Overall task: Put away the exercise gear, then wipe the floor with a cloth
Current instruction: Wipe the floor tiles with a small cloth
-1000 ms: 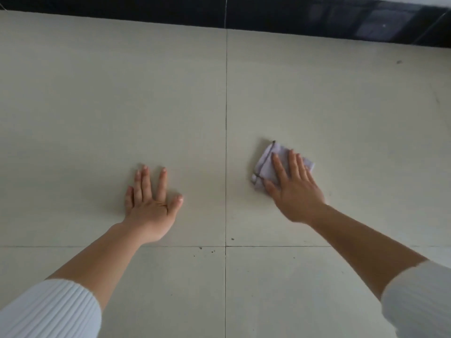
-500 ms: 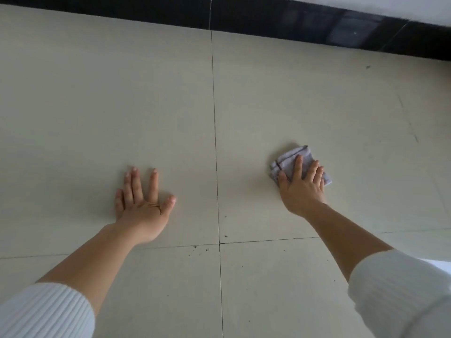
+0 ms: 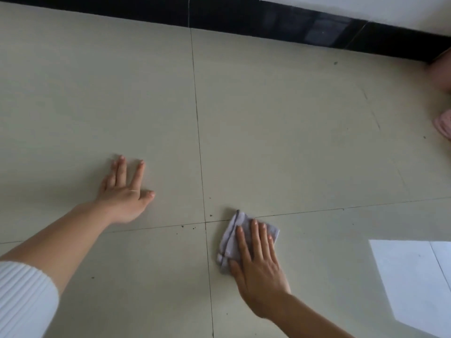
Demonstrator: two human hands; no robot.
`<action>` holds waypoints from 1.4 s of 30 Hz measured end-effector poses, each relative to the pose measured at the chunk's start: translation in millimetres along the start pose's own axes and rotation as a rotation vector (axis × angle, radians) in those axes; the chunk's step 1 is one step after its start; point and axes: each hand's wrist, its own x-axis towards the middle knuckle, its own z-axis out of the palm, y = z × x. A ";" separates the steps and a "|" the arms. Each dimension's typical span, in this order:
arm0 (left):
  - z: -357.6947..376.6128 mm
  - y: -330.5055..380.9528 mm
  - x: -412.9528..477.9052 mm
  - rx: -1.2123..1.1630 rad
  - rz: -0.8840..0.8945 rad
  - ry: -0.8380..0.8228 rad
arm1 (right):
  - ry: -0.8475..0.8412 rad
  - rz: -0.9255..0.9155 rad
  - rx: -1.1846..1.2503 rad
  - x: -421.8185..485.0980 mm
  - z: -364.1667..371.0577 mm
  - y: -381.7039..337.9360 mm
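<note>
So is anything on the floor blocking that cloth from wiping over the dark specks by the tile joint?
Nothing visible does. The cloth lies flat under the right hand, and bare floor separates it from the specks to its left.

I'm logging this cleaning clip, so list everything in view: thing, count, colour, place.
cloth: one, pale grey-lilac, folded, flat on the floor beside the tile-joint crossing, under the right hand
floor tiles: several, beige, with thin dark joints and small dark specks near the crossing
skirting: one, black, glossy, along the far wall
light patch: one, white, on the floor at lower right
pink object: one, at the right edge, cut off, unidentifiable
sleeves: one in view, white, ribbed
left hand: flat on the floor, fingers spread
right hand: flat, pressing the cloth
</note>
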 end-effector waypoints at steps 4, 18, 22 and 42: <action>16.1 -19.3 -17.2 -0.033 0.041 0.123 | -0.004 -0.105 0.058 22.8 -22.4 12.2; 30.3 -75.6 -48.3 -0.009 -0.078 0.088 | -0.024 -0.215 0.068 98.7 -40.4 -74.6; 28.0 -74.1 -47.8 -0.011 -0.079 0.085 | 0.050 -0.473 -0.112 37.0 -4.2 -70.1; 23.5 -75.4 -51.7 -0.047 -0.064 0.070 | 0.089 -0.112 -0.031 29.9 -4.4 -53.9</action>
